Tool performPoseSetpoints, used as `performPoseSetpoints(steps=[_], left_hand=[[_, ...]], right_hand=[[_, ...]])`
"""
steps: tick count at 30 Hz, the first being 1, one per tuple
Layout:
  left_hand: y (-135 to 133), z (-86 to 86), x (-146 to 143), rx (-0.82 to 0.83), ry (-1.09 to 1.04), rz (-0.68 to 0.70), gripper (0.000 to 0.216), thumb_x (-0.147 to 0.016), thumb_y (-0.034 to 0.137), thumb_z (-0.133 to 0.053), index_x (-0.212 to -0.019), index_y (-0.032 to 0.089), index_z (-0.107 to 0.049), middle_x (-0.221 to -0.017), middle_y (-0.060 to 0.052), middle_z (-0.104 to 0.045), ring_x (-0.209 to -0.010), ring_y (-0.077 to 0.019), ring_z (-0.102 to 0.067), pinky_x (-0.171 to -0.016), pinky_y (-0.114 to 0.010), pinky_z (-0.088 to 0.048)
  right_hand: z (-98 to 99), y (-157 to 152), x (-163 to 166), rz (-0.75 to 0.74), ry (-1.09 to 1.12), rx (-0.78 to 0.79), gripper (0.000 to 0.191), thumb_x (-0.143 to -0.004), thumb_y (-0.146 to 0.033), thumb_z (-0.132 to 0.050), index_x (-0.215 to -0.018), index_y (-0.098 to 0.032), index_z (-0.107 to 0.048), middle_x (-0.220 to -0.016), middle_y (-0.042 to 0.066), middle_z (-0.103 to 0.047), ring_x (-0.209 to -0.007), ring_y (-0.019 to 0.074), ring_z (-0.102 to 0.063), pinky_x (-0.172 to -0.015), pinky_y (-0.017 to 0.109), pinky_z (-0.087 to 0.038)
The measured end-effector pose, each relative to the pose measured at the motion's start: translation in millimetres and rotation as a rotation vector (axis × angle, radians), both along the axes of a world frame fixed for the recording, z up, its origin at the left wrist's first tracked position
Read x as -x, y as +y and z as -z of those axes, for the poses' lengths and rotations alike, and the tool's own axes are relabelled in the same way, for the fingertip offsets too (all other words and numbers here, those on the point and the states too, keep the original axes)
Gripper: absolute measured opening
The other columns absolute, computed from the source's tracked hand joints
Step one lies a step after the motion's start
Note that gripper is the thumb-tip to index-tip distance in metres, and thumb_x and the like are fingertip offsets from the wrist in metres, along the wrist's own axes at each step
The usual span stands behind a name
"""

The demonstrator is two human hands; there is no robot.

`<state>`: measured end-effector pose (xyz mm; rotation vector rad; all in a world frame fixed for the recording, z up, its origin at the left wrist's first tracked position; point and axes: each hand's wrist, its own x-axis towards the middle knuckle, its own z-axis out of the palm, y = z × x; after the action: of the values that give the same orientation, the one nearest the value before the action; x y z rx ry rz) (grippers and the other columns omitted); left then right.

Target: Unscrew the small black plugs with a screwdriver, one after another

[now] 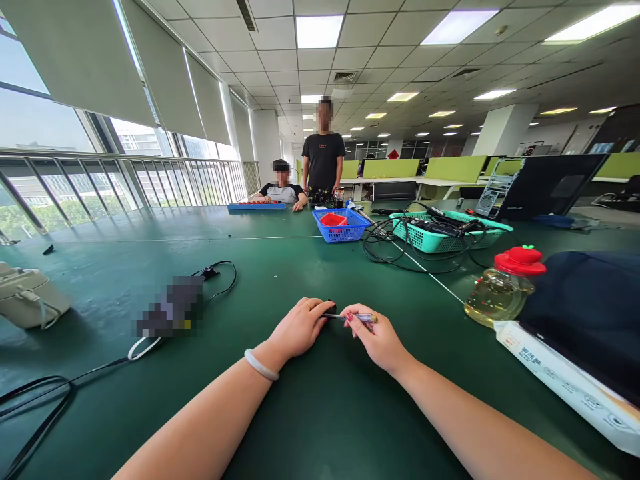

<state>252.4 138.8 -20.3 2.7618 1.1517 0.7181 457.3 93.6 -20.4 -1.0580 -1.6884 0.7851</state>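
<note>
My right hand is closed around the handle of a small screwdriver, which looks translucent with a yellowish end. Its thin metal shaft points left, towards the fingertips of my left hand. That hand rests low over the green tabletop, fingers curled together around a small dark object. Mostly covered by the fingers, this object cannot be made out. Whether the screwdriver's tip touches it is hidden. A pale bangle circles my left wrist.
To the right stand a red-lidded bottle, a white package and a dark bag. Farther back are a blue basket and a green basket with cables. Cords lie left. Two people are beyond the table.
</note>
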Motion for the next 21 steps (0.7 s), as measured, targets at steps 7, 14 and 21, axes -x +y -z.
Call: performPoseSetpoints(steps=[7, 14, 21], left_hand=[[5, 1.1, 2, 0.043, 0.083, -0.287, 0.042, -0.097, 0.023, -0.036, -0.130, 0.027, -0.061, -0.114, -0.011, -0.063, -0.101, -0.0251, -0.058, -0.094, -0.042, -0.048], [-1, -3.3, 0, 0.069, 0.188, -0.388, 0.038, -0.094, 0.024, -0.039, -0.111, 0.024, -0.073, -0.101, -0.012, -0.066, -0.098, -0.0282, -0.061, -0.090, -0.045, -0.045], [-3, -4.7, -3, 0.065, 0.072, -0.336, 0.036, -0.096, 0.031, -0.039, -0.113, 0.020, -0.069, -0.117, -0.012, -0.066, -0.111, -0.0282, -0.058, -0.100, -0.046, -0.044]], right_hand=[[3.4, 5, -9, 0.189, 0.072, -0.072, 0.031, -0.092, -0.049, -0.050, -0.093, -0.021, -0.066, -0.080, 0.004, -0.064, -0.067, 0.0175, -0.056, -0.063, 0.030, -0.046], [18.3, 22, -13, 0.210, 0.104, 0.158, 0.036, -0.083, -0.051, -0.058, -0.104, -0.023, -0.069, -0.094, 0.006, -0.070, -0.078, 0.0209, -0.064, -0.076, 0.037, -0.051], [25.6, 25, -13, 0.204, 0.085, 0.170, 0.035, -0.085, -0.050, -0.057, -0.105, -0.024, -0.070, -0.095, 0.005, -0.071, -0.079, 0.0196, -0.064, -0.077, 0.035, -0.051]])
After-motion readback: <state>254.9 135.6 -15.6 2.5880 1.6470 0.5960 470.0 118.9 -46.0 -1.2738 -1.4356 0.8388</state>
